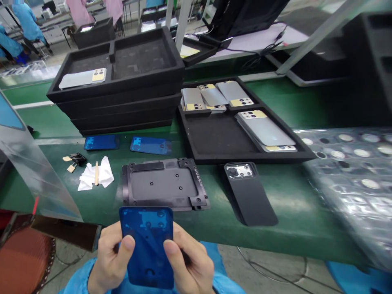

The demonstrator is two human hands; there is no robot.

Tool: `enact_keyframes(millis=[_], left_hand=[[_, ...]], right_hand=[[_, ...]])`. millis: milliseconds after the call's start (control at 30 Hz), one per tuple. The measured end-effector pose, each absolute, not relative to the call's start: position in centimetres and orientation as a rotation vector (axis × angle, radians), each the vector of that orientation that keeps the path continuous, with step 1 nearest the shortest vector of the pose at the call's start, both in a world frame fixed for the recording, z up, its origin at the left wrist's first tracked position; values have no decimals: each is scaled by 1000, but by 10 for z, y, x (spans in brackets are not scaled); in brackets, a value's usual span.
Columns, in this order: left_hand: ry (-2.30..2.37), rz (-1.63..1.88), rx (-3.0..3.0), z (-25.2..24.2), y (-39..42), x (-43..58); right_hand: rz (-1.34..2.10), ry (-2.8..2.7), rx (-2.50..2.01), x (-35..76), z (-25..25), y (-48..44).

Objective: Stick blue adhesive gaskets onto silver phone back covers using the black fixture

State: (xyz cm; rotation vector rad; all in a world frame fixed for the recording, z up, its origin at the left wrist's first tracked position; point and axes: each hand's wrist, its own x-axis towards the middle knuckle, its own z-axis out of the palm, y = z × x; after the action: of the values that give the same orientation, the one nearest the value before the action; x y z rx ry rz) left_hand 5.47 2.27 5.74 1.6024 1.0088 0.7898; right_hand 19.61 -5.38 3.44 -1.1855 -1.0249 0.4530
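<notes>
Between both hands I hold a blue film-covered phone back cover (148,249) upright in front of me, at the table's near edge. My left hand (112,255) grips its left side, thumb on the face. On the right side my right hand (191,259) pinches it the same way. Just beyond it lies a dark metal fixture plate (165,185) with a shallow phone-shaped recess. Two more blue film-covered pieces, one at left (101,142) and one at right (150,145), lie behind the fixture. To the right rests a black phone back cover (251,196) with a camera cutout.
Stacked black foam trays (122,102) stand at back left. Another black tray (220,134) holds several silver phone covers (266,126). Clear blister trays (358,183) fill the right. White tissue (105,171) with a wooden stick and a black clip (78,158) lie left. People work far behind.
</notes>
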Motion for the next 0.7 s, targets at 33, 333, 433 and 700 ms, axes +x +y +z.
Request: enact_keyframes(millis=[33,333,433,700], left_hand=[[1050,831,1590,56,22,53],[1400,1398,1181,48,28,46],[1403,1432,1124,52,37,46],[1440,1253,1133,55,41,55]], right_hand=[[451,-1033,-1174,196,34,-54],[513,-1317,-1112,189,30,-59],[514,-1344,-1135,186,25,-63],[618,-1316,-1188,186,19,-66]])
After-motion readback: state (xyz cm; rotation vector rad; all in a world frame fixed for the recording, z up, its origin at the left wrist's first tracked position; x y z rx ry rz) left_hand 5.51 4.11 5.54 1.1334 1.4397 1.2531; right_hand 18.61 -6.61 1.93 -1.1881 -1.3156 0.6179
